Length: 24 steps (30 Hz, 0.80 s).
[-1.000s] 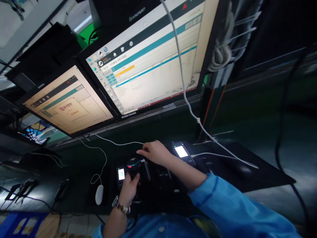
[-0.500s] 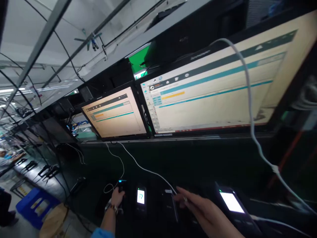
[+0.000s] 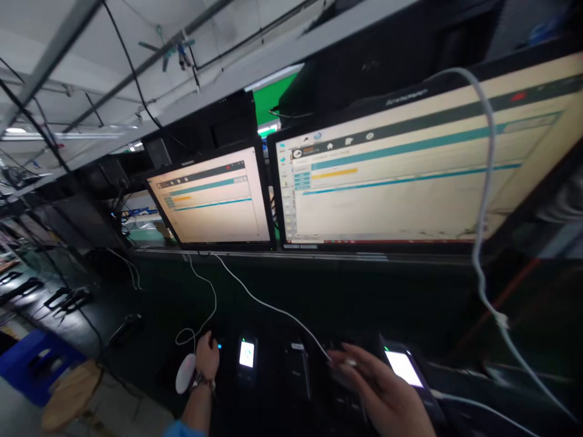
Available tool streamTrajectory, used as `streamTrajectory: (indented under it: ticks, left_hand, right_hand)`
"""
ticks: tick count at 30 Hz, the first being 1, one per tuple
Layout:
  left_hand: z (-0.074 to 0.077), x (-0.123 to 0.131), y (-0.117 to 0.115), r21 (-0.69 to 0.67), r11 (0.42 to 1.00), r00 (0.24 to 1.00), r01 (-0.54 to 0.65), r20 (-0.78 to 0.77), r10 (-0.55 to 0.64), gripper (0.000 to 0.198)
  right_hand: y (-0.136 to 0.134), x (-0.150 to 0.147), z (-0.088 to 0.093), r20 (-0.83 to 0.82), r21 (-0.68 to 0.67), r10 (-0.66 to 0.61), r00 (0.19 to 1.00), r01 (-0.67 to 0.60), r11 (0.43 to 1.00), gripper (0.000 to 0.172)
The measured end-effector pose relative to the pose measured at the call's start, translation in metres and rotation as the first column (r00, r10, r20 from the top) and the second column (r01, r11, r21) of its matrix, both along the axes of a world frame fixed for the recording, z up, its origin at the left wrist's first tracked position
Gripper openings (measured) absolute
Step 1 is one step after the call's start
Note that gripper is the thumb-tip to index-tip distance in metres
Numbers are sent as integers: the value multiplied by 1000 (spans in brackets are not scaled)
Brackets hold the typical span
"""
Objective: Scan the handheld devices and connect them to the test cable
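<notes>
My left hand (image 3: 208,358) is closed at the edge of a dark handheld device with a small blue display (image 3: 219,346); most of the device is lost in shadow. A white computer mouse (image 3: 186,374) lies just left of my wrist. My right hand (image 3: 378,385) pinches the end of a white cable (image 3: 282,311) at its fingertips; the plug itself is hidden. Between my hands are a handheld with a lit white screen (image 3: 246,354) and a dark handheld with an unlit face (image 3: 298,371). Another lit handheld (image 3: 404,368) is behind my right hand.
Two monitors, left (image 3: 212,203) and right (image 3: 387,176), stand along the back of the dark bench. A thick white cable (image 3: 483,230) hangs before the right one. Several dark devices (image 3: 68,301) lie far left. A blue stool (image 3: 39,367) and a round wooden seat (image 3: 73,394) are below.
The view has shifted, carrying most of the scene left. The mouse now shows beside my left wrist. My right hand and the cable end have moved right, away from the unlit handheld.
</notes>
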<state>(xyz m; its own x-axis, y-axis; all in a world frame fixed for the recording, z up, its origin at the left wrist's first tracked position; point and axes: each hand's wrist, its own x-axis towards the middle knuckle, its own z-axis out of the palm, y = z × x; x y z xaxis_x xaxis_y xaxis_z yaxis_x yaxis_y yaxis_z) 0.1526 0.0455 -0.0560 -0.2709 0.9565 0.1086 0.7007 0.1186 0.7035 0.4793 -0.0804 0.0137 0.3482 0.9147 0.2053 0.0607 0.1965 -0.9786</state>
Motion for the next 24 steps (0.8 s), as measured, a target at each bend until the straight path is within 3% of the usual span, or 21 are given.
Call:
streamTrajectory:
  ticks: [3, 5, 8, 10, 13, 15, 17, 19, 21, 22, 24]
  left_hand:
    - [6, 55, -27, 12, 962, 962, 274, -3, -274, 38]
    - [5, 99, -49, -116, 836, 837, 537, -51, -545, 48]
    - [4, 150, -67, -352, 779, 758, 519, -233, -609, 82]
    - [5, 167, -66, -398, 785, 778, 476, -227, -586, 98]
    - [9, 168, -56, -382, 804, 880, 456, 59, -471, 108]
    - [12, 158, -53, -385, 819, 901, 425, 269, -341, 93]
    - [16, 145, -57, -413, 808, 872, 421, 428, -237, 60]
    - [20, 132, -66, -429, 776, 790, 463, 596, -143, 37]
    - [24, 120, -78, -414, 750, 655, 517, 755, -35, 36]
    - [26, 115, -84, -397, 745, 570, 536, 821, 28, 39]
    - [30, 104, -94, -346, 747, 321, 568, 929, 186, 45]
  right_hand:
    - [2, -7, 1, -14, 18, -39, 999, 39, 999, 29]
    - [3, -10, 1, -20, 27, -11, 1000, 11, 1000, 27]
    - [3, -14, -3, 21, 22, 51, 998, -51, 998, 28]
    - [2, -16, -6, 91, 16, 43, 995, -45, 999, 32]
    - [2, -18, -13, 191, 34, -34, 981, 28, 999, 35]
    - [3, -18, -16, 234, 54, -45, 971, 33, 998, 36]
    - [3, -17, -18, 279, 71, -32, 960, 13, 997, 36]
    - [3, -17, -18, 318, 108, -42, 947, 8, 994, 35]
    - [3, -20, -15, 354, 168, -61, 933, 1, 986, 32]
    - [3, -22, -12, 376, 203, -60, 925, -19, 979, 28]
    - [3, -29, -7, 425, 278, -47, 904, -81, 957, 21]
